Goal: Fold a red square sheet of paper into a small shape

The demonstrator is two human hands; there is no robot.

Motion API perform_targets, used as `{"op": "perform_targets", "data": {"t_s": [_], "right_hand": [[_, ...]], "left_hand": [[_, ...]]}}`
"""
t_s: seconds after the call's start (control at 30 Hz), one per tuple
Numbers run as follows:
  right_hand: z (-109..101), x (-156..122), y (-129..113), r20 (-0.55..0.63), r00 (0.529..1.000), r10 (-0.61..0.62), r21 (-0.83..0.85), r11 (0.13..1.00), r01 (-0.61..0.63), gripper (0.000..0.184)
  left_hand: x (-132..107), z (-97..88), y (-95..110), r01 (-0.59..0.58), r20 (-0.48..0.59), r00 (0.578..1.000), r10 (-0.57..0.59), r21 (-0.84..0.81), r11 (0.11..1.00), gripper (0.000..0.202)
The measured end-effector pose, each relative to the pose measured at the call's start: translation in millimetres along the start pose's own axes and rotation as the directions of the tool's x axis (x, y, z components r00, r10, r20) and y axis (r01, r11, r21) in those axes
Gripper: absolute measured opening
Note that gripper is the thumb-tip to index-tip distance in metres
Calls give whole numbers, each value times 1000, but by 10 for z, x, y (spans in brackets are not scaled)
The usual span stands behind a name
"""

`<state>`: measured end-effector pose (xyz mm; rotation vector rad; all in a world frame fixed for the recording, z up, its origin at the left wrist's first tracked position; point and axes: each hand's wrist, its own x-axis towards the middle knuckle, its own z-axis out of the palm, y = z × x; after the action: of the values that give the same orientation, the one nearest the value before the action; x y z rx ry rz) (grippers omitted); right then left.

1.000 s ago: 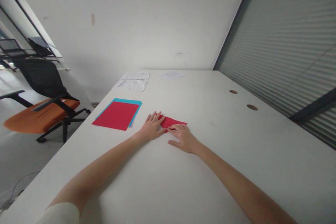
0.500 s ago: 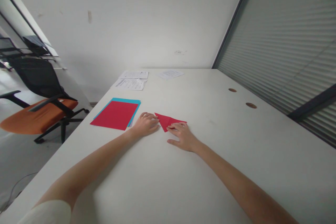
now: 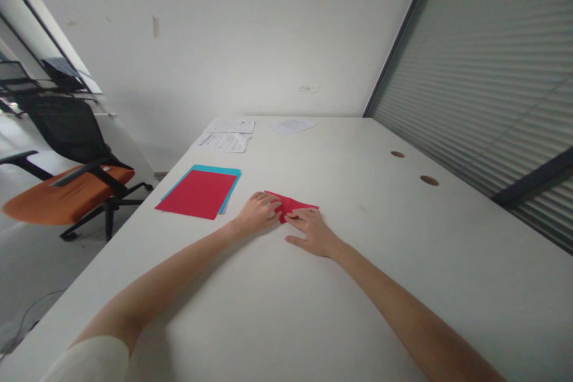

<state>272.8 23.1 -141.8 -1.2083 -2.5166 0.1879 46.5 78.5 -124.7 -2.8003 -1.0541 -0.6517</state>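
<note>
A small folded piece of red paper (image 3: 293, 202) lies on the white table, with its far edge and right corner showing between my hands. My left hand (image 3: 259, 213) rests over the left part of the paper, fingers slightly bent and lying on it. Much of that side is hidden under them. On the right part, my right hand (image 3: 314, 233) lies with its fingers stretched over the near side of the paper and its thumb spread apart on the table. Neither hand lifts the paper.
To the left is a stack of coloured sheets, a red sheet (image 3: 197, 194) over a blue sheet (image 3: 217, 169). Printed papers (image 3: 224, 142) lie at the far left of the table (image 3: 358, 310). Two round holes are at the right. An orange office chair (image 3: 67, 191) stands beyond the left edge.
My left hand has slid right, farther over the red paper, and covers more of its left side. My right hand stays nearly where it was. The view has shifted slightly.
</note>
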Motion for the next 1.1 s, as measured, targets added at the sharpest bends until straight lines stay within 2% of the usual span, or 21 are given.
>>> {"op": "perform_targets", "data": {"t_s": [0.13,0.3,0.4,0.53,0.63,0.77,0.8,0.87,0.93,1.1], "right_hand": [[-2,13,-6,13,1000,-7,-22,1000,7,54],[-36,3,44,33,999,-35,-40,999,36,58],[-99,-94,246,11,1000,7,-56,998,-6,55],[-236,-277,617,-49,991,122,-94,988,-126,53],[-319,-303,704,-84,990,116,-144,981,-127,51],[-301,-140,416,-251,961,113,-176,971,-160,48],[-272,-88,308,-236,968,84,-159,979,-124,48],[-195,-5,108,-137,990,-23,-114,993,7,47],[-115,39,-33,-76,994,-81,-71,995,75,50],[-25,26,-114,-31,998,-54,-17,998,53,52]], "left_hand": [[-111,41,208,-118,36,992,118,-13,993,19],[-145,3,244,-126,79,989,124,24,992,23],[-135,-14,249,-108,93,990,106,19,994,20],[-139,-16,266,-99,104,990,98,2,995,19],[-151,-11,258,-93,103,990,94,-18,996,18],[-178,19,221,-91,67,993,95,-66,994,18],[-186,32,214,-86,53,994,91,-77,993,18],[-199,58,206,-71,29,997,74,-93,993,18],[-206,76,204,-57,20,998,59,-102,993,18],[-184,64,132,-49,23,998,52,-111,993,18]]}}
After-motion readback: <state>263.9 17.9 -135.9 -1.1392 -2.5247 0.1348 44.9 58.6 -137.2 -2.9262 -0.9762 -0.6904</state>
